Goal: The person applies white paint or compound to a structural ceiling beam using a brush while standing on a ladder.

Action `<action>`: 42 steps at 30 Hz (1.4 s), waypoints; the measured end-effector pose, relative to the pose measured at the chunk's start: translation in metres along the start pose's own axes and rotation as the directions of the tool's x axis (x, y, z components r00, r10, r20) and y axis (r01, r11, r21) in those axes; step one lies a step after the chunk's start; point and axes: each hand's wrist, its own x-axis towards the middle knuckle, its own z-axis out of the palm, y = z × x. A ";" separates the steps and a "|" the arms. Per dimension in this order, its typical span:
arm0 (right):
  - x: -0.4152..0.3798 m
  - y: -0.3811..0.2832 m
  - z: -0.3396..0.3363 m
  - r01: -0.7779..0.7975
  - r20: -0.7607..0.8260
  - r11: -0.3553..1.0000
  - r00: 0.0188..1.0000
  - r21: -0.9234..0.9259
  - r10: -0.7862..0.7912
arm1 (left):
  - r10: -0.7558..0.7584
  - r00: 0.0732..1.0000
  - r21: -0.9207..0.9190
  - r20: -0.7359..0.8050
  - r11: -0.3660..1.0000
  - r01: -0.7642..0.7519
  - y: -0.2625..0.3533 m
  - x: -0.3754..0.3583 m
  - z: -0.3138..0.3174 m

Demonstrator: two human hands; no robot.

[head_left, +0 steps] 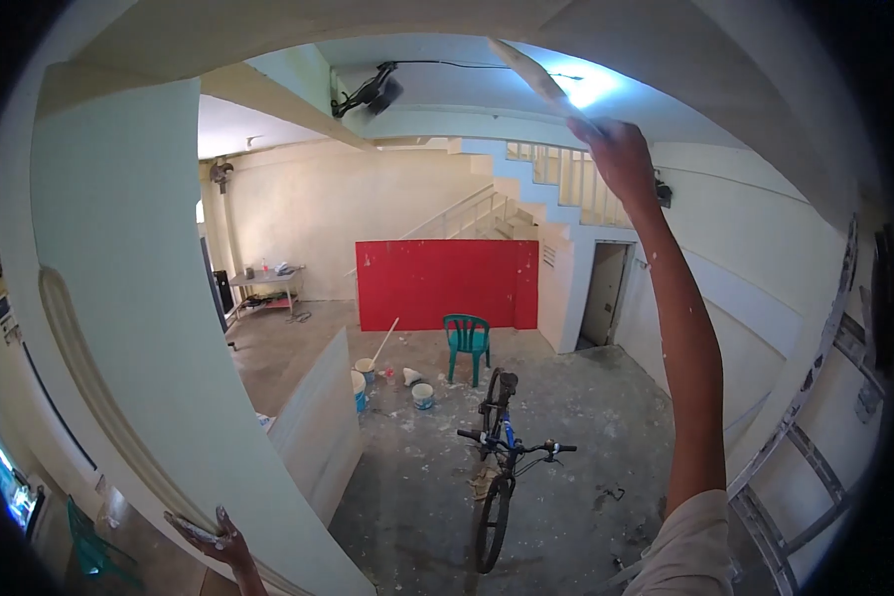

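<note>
High up at the right, my right hand (621,159) is closed round the end of a long, flat, pale scraper (536,75). Its blade slants up and left, overlapping the bright ceiling light and the edge of the beam (447,22) overhead. Low on the left, my left hand (232,552) holds a small flat plate (197,530) with whitish paste on it, fingers along its edge. Beside that hand rises a pale green wall column (129,219). White specks dot my right forearm.
Below stand a bicycle (505,447), a green plastic chair (467,340) and several buckets (423,396). A ladder (800,447) leans at the right. A pale board (318,427) stands left of the bicycle; a red panel (447,286) is farther back. A fan (372,91) hangs above.
</note>
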 end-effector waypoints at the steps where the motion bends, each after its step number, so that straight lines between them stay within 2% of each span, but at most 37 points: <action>1: 0.011 -0.003 -0.002 -0.027 0.015 1.000 1.000 0.016 0.026 | 0.004 1.000 -0.009 -0.004 1.000 -0.004 -0.001 0.000 0.000; 2: 0.018 -0.006 -0.006 -0.025 0.011 1.000 1.000 0.005 0.025 | 0.006 1.000 -0.018 -0.010 1.000 -0.006 -0.003 -0.001 0.001; 4: 0.027 -0.028 -0.023 -0.068 0.104 0.986 0.993 0.154 0.052 | -0.001 1.000 -0.010 -0.013 1.000 0.001 -0.007 -0.003 0.000; 5: 0.021 -0.043 -0.038 -0.093 0.111 0.917 0.992 0.387 0.053 | -0.008 1.000 0.005 -0.005 1.000 0.008 -0.010 -0.004 0.001; 6: 0.020 -0.052 -0.054 -0.157 0.145 0.880 0.984 0.447 0.102 | -0.018 1.000 0.019 0.006 1.000 0.018 -0.009 -0.003 0.001; 8: 0.013 -0.058 -0.084 -0.079 0.101 0.847 0.994 0.526 0.030 | 0.011 1.000 0.001 -0.028 1.000 -0.011 -0.012 -0.005 0.004; 10: -0.008 -0.080 -0.116 -0.088 0.040 0.867 0.996 0.490 0.079 | -0.057 0.998 0.074 0.026 0.996 0.055 -0.020 -0.013 0.006; 11: -0.020 -0.088 -0.125 -0.100 -0.024 0.877 0.992 0.469 0.126 | -0.019 1.000 0.133 0.009 0.991 0.017 0.023 0.006 -0.013; 12: -0.032 -0.092 -0.128 -0.092 -0.028 0.884 0.993 0.458 0.117 | -0.029 1.000 0.121 0.012 0.992 0.027 0.023 0.006 -0.016; 14: -0.054 -0.102 -0.130 -0.119 -0.154 0.889 0.966 0.441 0.206 | -0.035 0.999 0.093 0.036 0.995 0.032 0.020 0.006 -0.014; 15: -0.062 -0.102 -0.126 -0.119 -0.153 0.892 0.967 0.436 0.204 | 0.026 0.999 0.209 0.047 0.977 -0.036 0.015 0.005 -0.012; 16: -0.069 -0.099 -0.116 -0.065 -0.209 0.852 0.957 0.520 0.201 | 0.020 0.999 0.209 0.051 0.977 -0.030 0.003 0.000 -0.006; 18: -0.076 -0.094 -0.094 0.041 -0.290 0.781 0.939 0.623 0.182 | -0.066 0.997 0.055 0.046 0.996 0.063 -0.021 -0.013 0.005; 20: -0.073 -0.088 -0.060 0.192 -0.454 0.781 0.881 0.594 0.129 | -0.031 0.999 0.034 0.017 0.999 0.031 -0.011 -0.004 0.001; 22: -0.059 -0.076 -0.024 0.325 -0.614 0.841 0.789 0.433 0.011 | 0.009 1.000 0.018 -0.009 1.000 -0.009 -0.011 -0.002 0.001; 23: -0.049 -0.071 -0.005 0.445 -0.691 0.812 0.719 0.378 -0.072 | 0.016 1.000 0.040 -0.006 0.999 -0.016 -0.015 -0.006 0.003; 24: -0.048 -0.077 0.012 0.433 -0.703 0.799 0.711 0.417 -0.019 | 0.026 1.000 0.065 -0.004 0.998 -0.026 -0.020 -0.006 0.004; 26: -0.030 -0.070 0.051 0.486 -0.722 0.751 0.692 0.447 -0.018 | 0.025 1.000 0.069 -0.007 0.997 -0.024 -0.019 -0.003 0.004; 28: -0.007 -0.065 0.083 0.399 -0.713 0.845 0.701 0.356 -0.031 | 0.018 1.000 0.069 -0.004 0.997 -0.018 -0.012 -0.002 0.001; 30: 0.010 -0.050 0.122 0.254 -0.640 0.923 0.768 0.288 -0.012 | 0.026 1.000 0.092 -0.012 0.995 -0.025 -0.003 0.003 -0.003; 31: 0.010 -0.053 0.136 0.222 -0.655 0.946 0.755 0.236 -0.014 | 0.033 0.999 0.092 -0.014 0.995 -0.032 -0.001 0.004 -0.003; 34: -0.008 -0.051 0.171 0.090 -0.512 0.958 0.857 0.273 0.066 | 0.039 0.999 0.054 -0.023 0.998 -0.038 0.001 0.003 -0.005; 36: -0.022 -0.047 0.185 0.069 -0.468 0.951 0.879 0.302 0.085 | -0.093 0.996 -0.060 0.003 0.994 0.093 0.003 0.002 -0.003; 37: -0.028 -0.046 0.189 0.048 -0.429 0.945 0.898 0.325 0.102 | -0.095 0.995 -0.055 0.004 0.994 0.095 0.001 0.002 -0.003; 38: -0.034 -0.044 0.191 0.050 -0.426 0.943 0.899 0.328 0.101 | -0.032 0.999 -0.001 -0.010 0.999 0.032 -0.002 0.002 -0.002; 39: -0.040 -0.046 0.186 0.153 -0.521 0.920 0.851 0.361 0.063 | 0.032 0.999 0.054 -0.018 0.998 -0.031 -0.004 0.002 -0.002; 41: -0.045 -0.056 0.173 0.314 -0.671 0.875 0.741 0.368 0.016 | 0.039 0.999 0.080 -0.022 0.996 -0.037 -0.002 0.002 -0.002; 42: -0.045 -0.064 0.161 0.309 -0.669 0.876 0.743 0.371 0.021 | 0.055 0.998 0.102 -0.020 0.993 -0.053 -0.002 0.003 -0.002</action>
